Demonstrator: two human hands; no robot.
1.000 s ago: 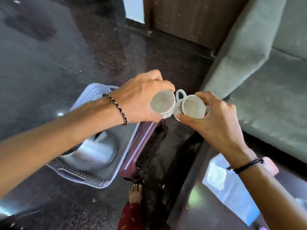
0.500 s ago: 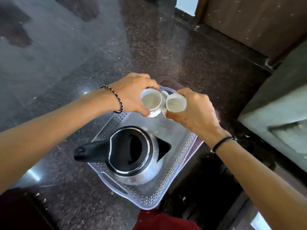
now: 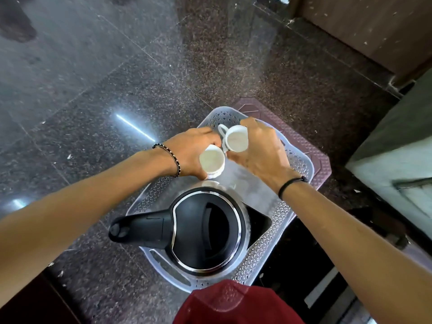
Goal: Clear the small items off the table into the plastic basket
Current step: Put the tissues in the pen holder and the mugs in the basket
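A pale perforated plastic basket (image 3: 295, 160) sat on the dark speckled floor (image 3: 131, 73) in the centre of the frame, resting partly on a maroon mat (image 3: 311, 146) that showed past its upper right edge. Inside it, filling the lower half, stood an electric kettle (image 3: 205, 232) with a black lid, a steel rim and a black handle that reached out over the basket's left wall. The upper half of the basket held only the two hands and their cups, with bare basket floor between them and the kettle.

Open floor lay wide to the left and above the basket. To the right, room was tighter: a grey-green upholstered edge (image 3: 395, 146) stood near the mat, and a brown wooden panel (image 3: 364, 26) closed the upper right corner.

The left hand (image 3: 189, 155) reached in from the lower left with a beaded band at the wrist, fingers clamped around a white cup (image 3: 211, 161) held upright, low over the basket's bare floor just above the kettle rim. The right hand (image 3: 259, 150) came from the lower right with a dark band at the wrist, gripping a second white cup (image 3: 236, 138) tilted toward the camera, its handle pointing to the upper left. The two cups were just beside each other; whether either touched the basket floor could not be told. Maroon cloth (image 3: 236, 305) showed at the bottom edge.
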